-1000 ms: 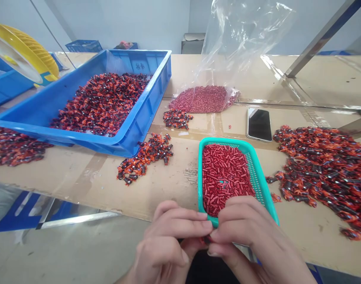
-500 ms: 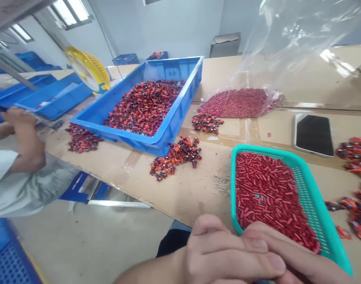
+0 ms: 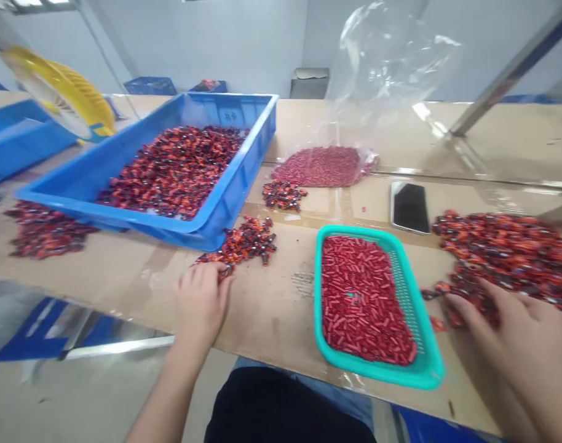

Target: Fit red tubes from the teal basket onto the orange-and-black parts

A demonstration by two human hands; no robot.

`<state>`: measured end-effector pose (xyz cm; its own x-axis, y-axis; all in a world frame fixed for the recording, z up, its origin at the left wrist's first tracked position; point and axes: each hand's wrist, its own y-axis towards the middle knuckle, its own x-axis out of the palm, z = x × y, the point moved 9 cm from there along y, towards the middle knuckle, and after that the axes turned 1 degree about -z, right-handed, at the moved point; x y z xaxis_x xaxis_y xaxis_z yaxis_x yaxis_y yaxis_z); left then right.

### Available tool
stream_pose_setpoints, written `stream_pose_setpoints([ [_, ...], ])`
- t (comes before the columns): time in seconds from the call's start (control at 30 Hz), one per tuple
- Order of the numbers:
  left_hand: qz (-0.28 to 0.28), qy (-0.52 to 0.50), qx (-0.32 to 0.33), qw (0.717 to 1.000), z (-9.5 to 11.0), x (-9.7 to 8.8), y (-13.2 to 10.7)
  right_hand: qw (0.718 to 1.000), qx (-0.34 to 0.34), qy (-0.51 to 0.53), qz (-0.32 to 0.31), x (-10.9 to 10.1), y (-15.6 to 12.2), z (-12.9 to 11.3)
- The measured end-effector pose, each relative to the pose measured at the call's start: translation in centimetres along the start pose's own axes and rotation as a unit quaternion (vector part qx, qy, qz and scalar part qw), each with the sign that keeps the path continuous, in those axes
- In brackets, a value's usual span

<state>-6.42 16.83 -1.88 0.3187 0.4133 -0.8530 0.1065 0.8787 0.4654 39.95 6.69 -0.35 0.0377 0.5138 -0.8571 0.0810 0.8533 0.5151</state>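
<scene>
My left hand (image 3: 201, 300) rests on the cardboard-covered table, its fingertips at the near edge of a small heap of orange-and-black parts (image 3: 244, 242); the fingers are curled and whatever they pinch is hidden. My right hand (image 3: 511, 335) reaches with fingers spread into the big pile of the same parts (image 3: 506, 252) on the right. Between the hands stands a teal basket (image 3: 423, 369) filled with small red tubes (image 3: 361, 298).
A blue crate (image 3: 230, 203) full of orange-and-black parts sits at the back left, with another heap (image 3: 41, 231) left of it. A clear plastic bag (image 3: 327, 165) holds pink-red tubes. A phone (image 3: 410, 208) lies face up. A yellow reel (image 3: 64, 101) stands far left.
My hands were pressed together at the basket's near corner. They have separated: the left went out to the small heap, the right to the big pile. The view swung left, then back.
</scene>
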Motion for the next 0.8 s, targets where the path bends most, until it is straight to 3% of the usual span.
stream_pose_setpoints([
  [0.1, 0.013, -0.040, 0.005, 0.999, 0.3, -0.2, 0.0, 0.999, -0.032, -0.002, 0.035, -1.7, 0.4, -4.2],
  [0.23, 0.062, -0.137, 0.027, 0.988, 1.8, -1.8, -0.3, 0.982, -0.140, 0.111, -0.065, -1.1, 0.9, -11.7],
  [0.33, 0.069, -0.331, -0.011, 0.941, 2.8, -2.5, -0.7, 0.964, -0.187, 0.133, -0.131, 0.5, 1.3, -15.5],
  [0.43, 0.027, -0.475, -0.069, 0.877, 4.5, -2.2, -1.5, 0.961, -0.191, 0.102, -0.169, 2.2, 1.7, -16.8],
  [0.63, -0.058, -0.564, -0.096, 0.818, 8.4, -1.5, -2.7, 0.958, -0.202, 0.067, -0.191, 3.0, 1.7, -17.0],
  [0.8, -0.106, -0.621, -0.119, 0.768, 10.3, -0.7, -3.0, 0.964, -0.175, 0.103, -0.172, 3.4, 1.4, -16.5],
])
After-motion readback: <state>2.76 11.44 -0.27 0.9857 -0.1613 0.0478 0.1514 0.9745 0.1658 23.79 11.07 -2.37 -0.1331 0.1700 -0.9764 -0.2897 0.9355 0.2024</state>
